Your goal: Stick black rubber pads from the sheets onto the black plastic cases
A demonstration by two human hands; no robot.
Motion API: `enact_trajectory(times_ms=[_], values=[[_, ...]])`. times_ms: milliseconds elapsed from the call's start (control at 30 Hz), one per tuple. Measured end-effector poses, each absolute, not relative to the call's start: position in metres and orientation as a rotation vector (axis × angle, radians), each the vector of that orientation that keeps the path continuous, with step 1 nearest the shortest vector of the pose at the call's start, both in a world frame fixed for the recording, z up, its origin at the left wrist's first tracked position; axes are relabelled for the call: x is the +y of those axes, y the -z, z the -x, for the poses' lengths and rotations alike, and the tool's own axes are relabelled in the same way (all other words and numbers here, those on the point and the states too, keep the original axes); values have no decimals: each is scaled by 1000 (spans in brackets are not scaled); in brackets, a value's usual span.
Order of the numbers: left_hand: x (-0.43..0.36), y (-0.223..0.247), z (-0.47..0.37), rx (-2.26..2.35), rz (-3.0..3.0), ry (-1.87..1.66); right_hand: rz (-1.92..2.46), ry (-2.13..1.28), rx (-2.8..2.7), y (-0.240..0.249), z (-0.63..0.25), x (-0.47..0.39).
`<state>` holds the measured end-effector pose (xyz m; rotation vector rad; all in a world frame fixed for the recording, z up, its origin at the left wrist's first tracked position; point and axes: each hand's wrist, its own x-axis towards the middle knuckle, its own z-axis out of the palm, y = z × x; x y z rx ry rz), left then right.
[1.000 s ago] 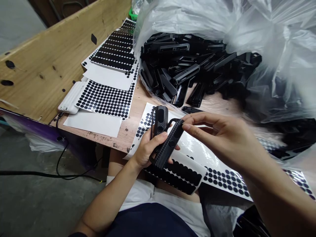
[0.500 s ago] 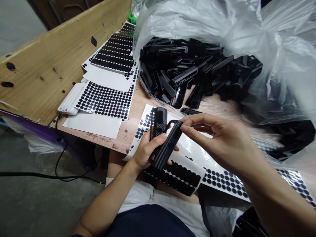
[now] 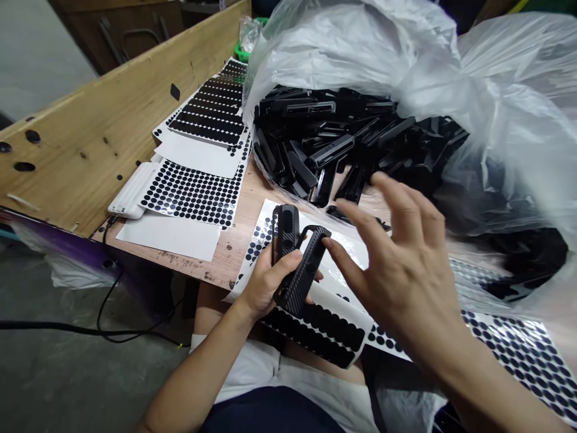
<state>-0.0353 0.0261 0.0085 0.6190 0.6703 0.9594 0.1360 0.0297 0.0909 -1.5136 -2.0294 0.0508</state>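
Note:
Two black plastic casings with a carbon-fibre pattern are in my left hand (image 3: 265, 279). The front casing (image 3: 303, 273) slants up to the right, with my left thumb across it; the other casing (image 3: 287, 225) stands more upright behind it. A dark oval or round patch shows near the upper end of each. My right hand (image 3: 401, 258) is open, its fingers spread and slightly blurred. Its thumb tip is at the front casing's upper end; whether it touches cannot be made out. Below lies a sheet of black round stickers (image 3: 315, 328).
A clear plastic bag (image 3: 342, 54) spills many black casings (image 3: 333, 147) at the back. Sticker sheets (image 3: 193, 186) and a white power bank (image 3: 133, 189) with a cable lie left, beside a wooden board (image 3: 90, 126). A green basket (image 3: 242, 53) stands far back.
My right hand has let go of the front casing's upper end, and its fingers have spread apart. My left hand still holds both casings. The view has shifted slightly.

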Motion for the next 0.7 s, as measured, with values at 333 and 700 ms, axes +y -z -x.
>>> enact_trajectory(times_ms=[333, 700], values=[[30, -9, 36, 613, -600, -1005, 1808, -278, -1771, -31, -200, 100], [29, -15, 34, 645, -584, -1136, 1456, -1444, -1161, -59, -184, 49]])
